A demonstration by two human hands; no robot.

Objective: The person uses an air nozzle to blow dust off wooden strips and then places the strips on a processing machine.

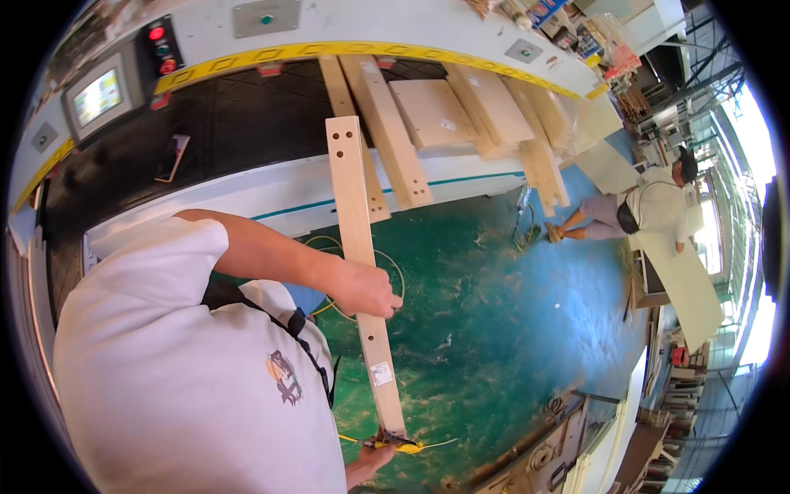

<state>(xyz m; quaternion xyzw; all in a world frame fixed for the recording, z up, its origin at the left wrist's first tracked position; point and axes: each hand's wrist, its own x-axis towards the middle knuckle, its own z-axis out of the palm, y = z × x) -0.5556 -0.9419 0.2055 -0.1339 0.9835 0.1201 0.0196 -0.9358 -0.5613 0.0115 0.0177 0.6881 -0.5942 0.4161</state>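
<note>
A long pale wooden board (355, 218) with drilled holes and a white label runs down the middle of the view. My left hand (366, 288) is closed around it near mid-length, with the arm reaching in from the upper left. At its lower end, my right hand (374, 458) is partly hidden and grips what looks like an air blow gun (409, 447), yellow and black with a thin nozzle. The nozzle lies close to the board's end. A thin yellow hose (401, 267) loops behind the board.
Several wooden boards (428, 111) lie on the machine's dark bed, some overhanging its white edge. A phone (172, 158) lies there too. A control screen (99, 99) is at upper left. A person (650, 206) stands at right. Sawdust marks the green floor (485, 329).
</note>
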